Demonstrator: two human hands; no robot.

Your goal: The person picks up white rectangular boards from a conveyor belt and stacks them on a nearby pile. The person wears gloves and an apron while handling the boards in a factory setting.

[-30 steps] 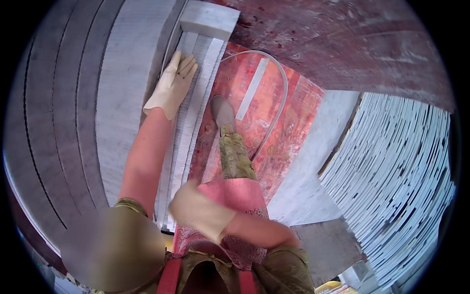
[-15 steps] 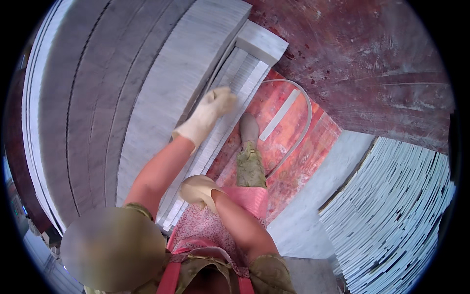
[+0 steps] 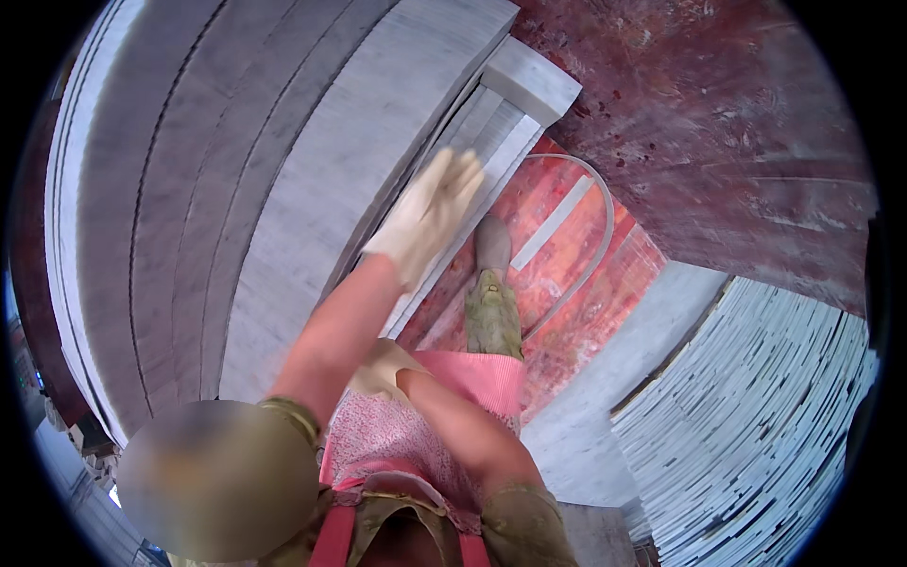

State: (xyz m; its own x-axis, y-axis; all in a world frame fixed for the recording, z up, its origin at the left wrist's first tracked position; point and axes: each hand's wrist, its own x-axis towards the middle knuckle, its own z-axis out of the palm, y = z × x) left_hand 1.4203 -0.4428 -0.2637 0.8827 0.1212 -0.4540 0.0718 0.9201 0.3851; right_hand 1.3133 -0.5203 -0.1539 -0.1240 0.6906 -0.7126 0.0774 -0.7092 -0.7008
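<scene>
My left hand (image 3: pixel 427 213), in a cream work glove, reaches over a long row of pale strips (image 3: pixel 505 128) beside a stack of grey stone-like slabs (image 3: pixel 312 161). Its fingers are stretched out, and I see nothing held in them. Whether the palm touches the strips, I cannot tell. My right hand (image 3: pixel 380 369), gloved alike, is close to my body above the pink patterned apron (image 3: pixel 378 430). The left forearm covers part of it, and its fingers are hidden. A pale rectangular block (image 3: pixel 534 77) sits at the far end of the row.
A thin pale hose or cable (image 3: pixel 607 217) curves over the red floor (image 3: pixel 576 293) by a flat white strip (image 3: pixel 553 222). A stained dark red panel (image 3: pixel 718 123) rises at right. Many thin pale pieces (image 3: pixel 756 425) are stacked at the lower right, beside a white slab (image 3: pixel 605 406).
My left hand has gone from curled to stretched-out fingers and moved slightly along the row. The right hand is now more covered by the left forearm. The view has shifted a little.
</scene>
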